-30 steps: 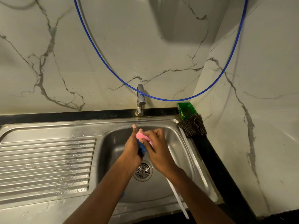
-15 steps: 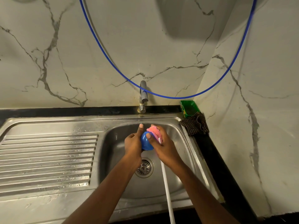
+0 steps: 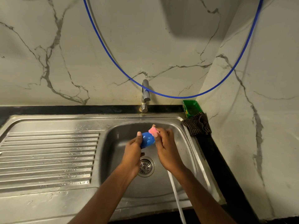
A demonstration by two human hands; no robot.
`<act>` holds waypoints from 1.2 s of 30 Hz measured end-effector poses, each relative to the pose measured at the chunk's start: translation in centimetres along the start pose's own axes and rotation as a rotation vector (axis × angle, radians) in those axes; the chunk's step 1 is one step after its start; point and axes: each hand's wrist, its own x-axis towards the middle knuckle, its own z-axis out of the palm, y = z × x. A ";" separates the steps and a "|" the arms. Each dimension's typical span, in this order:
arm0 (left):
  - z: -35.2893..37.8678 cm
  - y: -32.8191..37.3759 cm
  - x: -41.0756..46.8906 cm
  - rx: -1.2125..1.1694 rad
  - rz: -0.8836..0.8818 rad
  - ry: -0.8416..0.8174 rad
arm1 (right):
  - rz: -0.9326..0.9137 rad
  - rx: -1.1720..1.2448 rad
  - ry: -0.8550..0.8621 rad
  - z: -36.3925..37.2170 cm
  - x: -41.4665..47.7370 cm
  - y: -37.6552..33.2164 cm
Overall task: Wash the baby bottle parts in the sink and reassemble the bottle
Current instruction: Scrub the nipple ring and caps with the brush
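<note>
Two hands work over the steel sink (image 3: 116, 178), held above the drain strainer (image 3: 145, 166). Left hand (image 3: 131, 152) grips a blue bottle cap (image 3: 147, 141), a rounded dome; thumb up along its left side, fingers curled round it from below. Right hand (image 3: 166, 147) pinches the pink sponge head (image 3: 152, 131) of a bottle brush, pressed against the cap's upper right. The brush's white handle (image 3: 176, 198) runs out from under the right wrist towards the bottom edge of the view.

Faucet (image 3: 145, 96) stands at the back rim of the sink, just behind the hands; whether water is running cannot be told. Ribbed drainboard (image 3: 48, 159) to the left, wet in patches. Green box (image 3: 191, 109) sits in the back right corner, with a dark checked cloth (image 3: 198, 125) just in front of it on the black counter edge (image 3: 218, 159). A blue hose (image 3: 113, 59) loops down across the veined marble wall (image 3: 64, 46) behind the faucet.
</note>
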 end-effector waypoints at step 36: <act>2.6 0.3 -0.1 -0.083 0.165 -0.127 | -0.024 0.006 0.141 -3.0 0.7 2.9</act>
